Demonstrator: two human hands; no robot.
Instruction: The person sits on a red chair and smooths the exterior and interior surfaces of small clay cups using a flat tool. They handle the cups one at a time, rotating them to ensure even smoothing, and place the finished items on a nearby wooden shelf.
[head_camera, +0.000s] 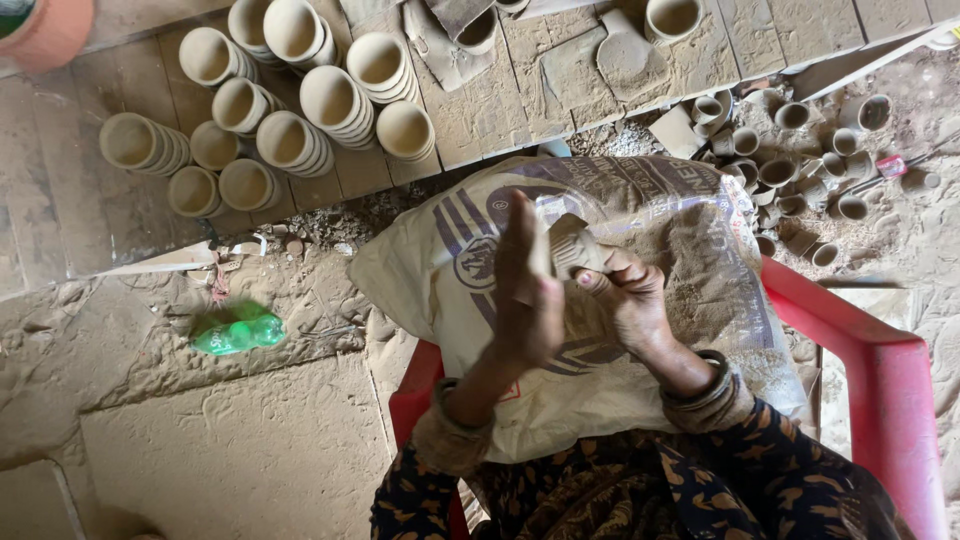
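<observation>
Both your hands, left hand (525, 290) flat and right hand (625, 295) closed, press one unfinished clay cup (575, 245) above the sack (690, 270), with stacked finished cups (300, 100) beyond it.

Dusty stone floor (230, 450) carries stacked clay cups (290, 100) far left, small clay pots (800, 150) far right, a green bottle (240, 333) left.

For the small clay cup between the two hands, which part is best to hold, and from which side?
Probably the clay cup is best held by its outer wall, coming from the right, as the right hand does now. The left hand lies flat against its other side.
</observation>
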